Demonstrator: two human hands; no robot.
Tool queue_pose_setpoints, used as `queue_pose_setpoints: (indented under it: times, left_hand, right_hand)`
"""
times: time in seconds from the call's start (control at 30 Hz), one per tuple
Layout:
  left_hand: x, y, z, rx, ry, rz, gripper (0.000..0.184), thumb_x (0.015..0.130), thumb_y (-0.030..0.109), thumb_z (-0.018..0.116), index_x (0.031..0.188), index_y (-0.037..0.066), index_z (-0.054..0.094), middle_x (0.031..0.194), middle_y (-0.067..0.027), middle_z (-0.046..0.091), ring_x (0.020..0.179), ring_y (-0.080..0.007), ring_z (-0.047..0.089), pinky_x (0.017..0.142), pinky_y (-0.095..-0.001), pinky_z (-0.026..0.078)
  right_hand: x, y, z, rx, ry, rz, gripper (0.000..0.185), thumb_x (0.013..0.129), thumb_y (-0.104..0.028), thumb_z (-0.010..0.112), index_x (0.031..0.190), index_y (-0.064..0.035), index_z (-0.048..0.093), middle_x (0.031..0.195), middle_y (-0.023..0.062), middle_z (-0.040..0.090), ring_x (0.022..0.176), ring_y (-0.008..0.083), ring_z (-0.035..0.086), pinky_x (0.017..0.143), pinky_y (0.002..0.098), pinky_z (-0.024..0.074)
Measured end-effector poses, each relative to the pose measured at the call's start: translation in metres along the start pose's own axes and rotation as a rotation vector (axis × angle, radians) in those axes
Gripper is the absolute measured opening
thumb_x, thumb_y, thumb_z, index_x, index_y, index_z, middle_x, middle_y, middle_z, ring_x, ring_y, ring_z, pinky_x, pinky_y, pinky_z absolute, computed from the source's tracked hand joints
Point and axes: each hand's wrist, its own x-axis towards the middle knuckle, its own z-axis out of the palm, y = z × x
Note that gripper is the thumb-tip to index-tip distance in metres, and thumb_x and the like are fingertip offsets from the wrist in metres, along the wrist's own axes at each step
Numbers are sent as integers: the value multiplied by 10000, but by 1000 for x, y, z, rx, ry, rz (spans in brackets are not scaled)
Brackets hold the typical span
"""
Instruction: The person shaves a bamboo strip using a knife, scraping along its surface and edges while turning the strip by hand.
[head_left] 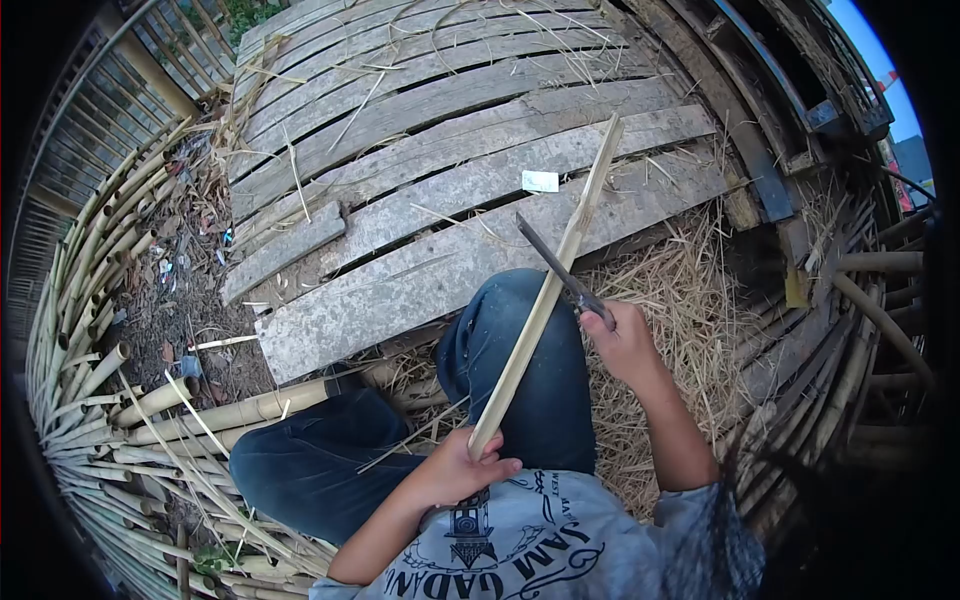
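Observation:
My left hand point(463, 468) is wrapped round the lower end of a long split bamboo strip point(547, 297), close to my shirt. The strip slants up and to the right across my raised knee, its far end over the wooden planks. My right hand point(620, 341) grips the handle of a knife point(550, 257), to the right of the strip. The dark blade points up and to the left and crosses the strip above the knee; whether it touches the strip I cannot tell.
A slatted wooden platform point(390, 255) lies ahead, with loose shavings and a small pale packet point(540, 181) on it. Bamboo poles point(240, 408) are stacked at the left. Straw-like shavings point(655, 300) cover the ground at the right, beside more poles and timber.

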Motion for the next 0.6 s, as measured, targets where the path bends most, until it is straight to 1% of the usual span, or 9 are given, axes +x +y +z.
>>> queue_pose_setpoints:
  times: [0.13, 0.23, 0.3, 0.37, 0.4, 0.5, 0.53, 0.57, 0.6]
  left_hand:
    - [7, 10, -11, -13, -28, -14, 429, 813, 134, 735, 656, 124, 335, 598, 86, 327, 569, -22, 311, 493, -232, 294]
    - [16, 39, -7, 70, 59, -93, 425, 827, 147, 722, 652, 124, 335, 600, 83, 341, 566, -23, 304, 496, -231, 292]
    - [24, 43, -8, 110, 65, 0, 382, 837, 167, 712, 679, 116, 368, 597, 80, 358, 544, -22, 318, 476, -233, 296]
    - [28, 61, -3, 318, 227, 51, 331, 838, 175, 711, 733, 102, 405, 590, 79, 374, 519, -24, 360, 451, -243, 320]
    - [32, 58, -4, 340, 245, 119, 310, 835, 214, 709, 782, 68, 441, 558, 31, 430, 476, -57, 429, 434, -266, 354]
    - [35, 58, 3, 501, 382, 137, 312, 825, 219, 706, 798, 39, 452, 645, 35, 397, 558, -43, 359, 472, -236, 319]
    - [35, 59, 4, 641, 418, 200, 304, 834, 215, 681, 851, 9, 459, 627, -31, 466, 514, -119, 464, 472, -289, 380]
    - [35, 59, 7, 651, 415, 199, 304, 834, 215, 681, 851, 9, 459, 627, -31, 466, 514, -119, 464, 472, -289, 380]
    - [34, 59, 10, 830, 497, 233, 283, 828, 191, 665, 894, 8, 459, 645, -88, 504, 535, -207, 522, 492, -332, 415]
  right_hand:
    - [-18, -9, 25, 103, 134, 52, 495, 829, -421, 656, 645, 20, 528, 514, 124, 472, 486, 233, 485, 497, 359, 386]
    - [-18, -18, 21, 170, 72, 103, 478, 818, -423, 667, 672, 14, 540, 539, 138, 497, 497, 255, 500, 501, 365, 392]
    - [-19, -25, 21, 153, 140, 19, 461, 815, -426, 672, 731, 12, 555, 574, 144, 520, 508, 255, 512, 505, 363, 399]
    - [-26, -31, 16, 150, 127, 25, 428, 828, -400, 668, 778, 9, 552, 588, 140, 512, 505, 248, 502, 513, 346, 407]
    - [-28, -28, 15, 191, 93, 30, 405, 834, -381, 668, 781, 2, 548, 575, 124, 498, 501, 224, 492, 513, 337, 405]
    - [-31, -22, 21, 425, 19, 95, 363, 836, -347, 677, 779, -15, 539, 564, 71, 475, 512, 165, 468, 518, 313, 395]
    - [-33, -21, 24, 607, -25, 157, 346, 832, -330, 687, 774, -25, 535, 567, 36, 466, 528, 130, 453, 523, 299, 388]
    - [-34, -23, 26, 616, -20, 157, 346, 832, -330, 687, 774, -25, 535, 567, 36, 466, 528, 130, 453, 523, 299, 388]
    - [-34, -26, 29, 663, 6, 90, 341, 816, -324, 706, 775, -31, 536, 590, 7, 463, 558, 102, 441, 530, 286, 381]
